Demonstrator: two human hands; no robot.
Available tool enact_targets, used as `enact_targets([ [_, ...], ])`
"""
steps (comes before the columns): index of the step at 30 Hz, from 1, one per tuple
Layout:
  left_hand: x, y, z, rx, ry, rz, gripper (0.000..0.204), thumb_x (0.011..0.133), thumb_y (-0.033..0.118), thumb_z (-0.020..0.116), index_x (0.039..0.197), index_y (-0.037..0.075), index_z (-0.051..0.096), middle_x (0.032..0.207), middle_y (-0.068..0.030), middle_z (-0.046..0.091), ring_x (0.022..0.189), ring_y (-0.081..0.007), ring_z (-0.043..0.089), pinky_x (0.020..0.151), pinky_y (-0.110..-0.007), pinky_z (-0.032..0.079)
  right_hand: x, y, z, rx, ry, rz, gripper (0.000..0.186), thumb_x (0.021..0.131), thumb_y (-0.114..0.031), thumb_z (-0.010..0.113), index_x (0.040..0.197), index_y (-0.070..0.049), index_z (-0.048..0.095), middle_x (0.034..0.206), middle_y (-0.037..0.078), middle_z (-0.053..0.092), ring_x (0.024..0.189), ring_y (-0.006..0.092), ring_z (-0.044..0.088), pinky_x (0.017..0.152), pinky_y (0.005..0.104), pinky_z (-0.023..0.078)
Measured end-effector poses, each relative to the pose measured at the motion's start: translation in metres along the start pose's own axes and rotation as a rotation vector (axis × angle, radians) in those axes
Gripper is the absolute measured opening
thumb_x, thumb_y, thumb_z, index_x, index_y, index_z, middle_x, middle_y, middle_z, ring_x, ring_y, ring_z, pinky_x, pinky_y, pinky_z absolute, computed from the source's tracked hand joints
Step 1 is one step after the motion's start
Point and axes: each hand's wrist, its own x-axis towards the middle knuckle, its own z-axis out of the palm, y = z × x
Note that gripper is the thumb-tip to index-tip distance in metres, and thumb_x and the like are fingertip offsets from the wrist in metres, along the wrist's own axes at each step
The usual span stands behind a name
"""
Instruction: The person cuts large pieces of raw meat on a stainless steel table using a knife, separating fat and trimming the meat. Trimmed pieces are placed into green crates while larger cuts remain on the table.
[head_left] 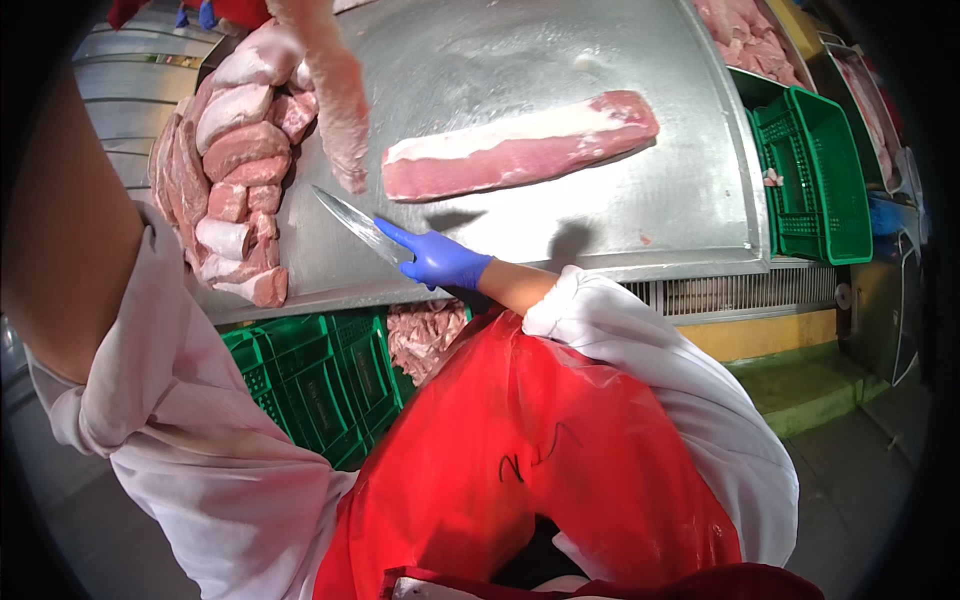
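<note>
Our right hand (440, 260) is wrapped around a knife (348, 214), left of the loin (520, 150) on the tabletop (700, 110); our left hand is out of view. A careless swing could nick the nearby meat strip (338, 100).

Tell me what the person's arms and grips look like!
The right grip wears a violet-blue glove. The left sleeve and right sleeve are white, loose and bunched up, so some of the left forearm and right forearm is bare. The left grip isn't in view.
</note>
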Motion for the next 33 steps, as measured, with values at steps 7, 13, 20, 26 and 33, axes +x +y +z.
enact_targets([
  [7,-0.004,0.018,0.022,0.108,-0.001,0.106,0.019,0.095,0.017,0.058,0.109,0.005,0.060,0.105,-0.0056,0.061,0.091,-0.0150,0.058,0.084,-0.028,0.047,-0.103,0.045,-0.102,0.065,0.393,-0.010,0.063,0.093,-0.022,0.060,0.148,-0.008,0.033,0.076,0.011,0.064,0.057,0.0177,0.059,0.053,0.0325,0.053],
  [13,-0.049,0.008,-0.005,0.205,0.053,0.154,0.023,0.094,0.019,0.060,0.113,0.006,0.062,0.110,-0.0048,0.062,0.097,-0.0150,0.059,0.088,-0.028,0.047,-0.294,0.085,-0.242,0.095,1.197,0.231,0.075,0.091,-0.002,0.064,0.153,-0.009,0.022,0.082,0.008,0.061,0.060,0.0129,0.059,0.047,0.0274,0.049],
  [20,-0.266,-0.286,-0.192,1.691,-0.447,-0.589,0.051,0.079,0.027,0.078,0.116,-0.003,0.061,0.113,-0.0228,0.064,0.099,-0.0336,0.064,0.087,-0.043,0.051,-0.458,0.051,-0.246,-0.005,1.346,0.159,0.071,0.093,-0.004,0.061,0.155,-0.017,0.029,0.095,0.006,0.062,0.059,0.0100,0.054,0.051,0.0251,0.048],
  [26,-0.226,-0.408,0.035,1.143,-0.439,0.139,0.051,0.077,0.025,0.074,0.118,0.000,0.057,0.112,-0.0224,0.061,0.106,-0.0426,0.057,0.096,-0.050,0.044,-0.437,0.032,-0.207,-0.425,0.891,0.429,0.053,0.100,-0.019,0.053,0.152,-0.021,0.041,0.090,0.018,0.063,0.075,0.0238,0.062,0.068,0.0384,0.050],
  [33,-0.221,-0.437,0.096,1.581,-0.643,-0.300,0.021,0.086,0.020,0.060,0.097,0.003,0.064,0.107,-0.0195,0.064,0.099,-0.0305,0.061,0.084,-0.047,0.044,-0.394,0.025,-0.194,-0.797,0.526,0.450,0.052,0.098,-0.017,0.051,0.149,-0.025,0.044,0.089,0.023,0.053,0.078,0.0402,0.057,0.074,0.0480,0.049],
])
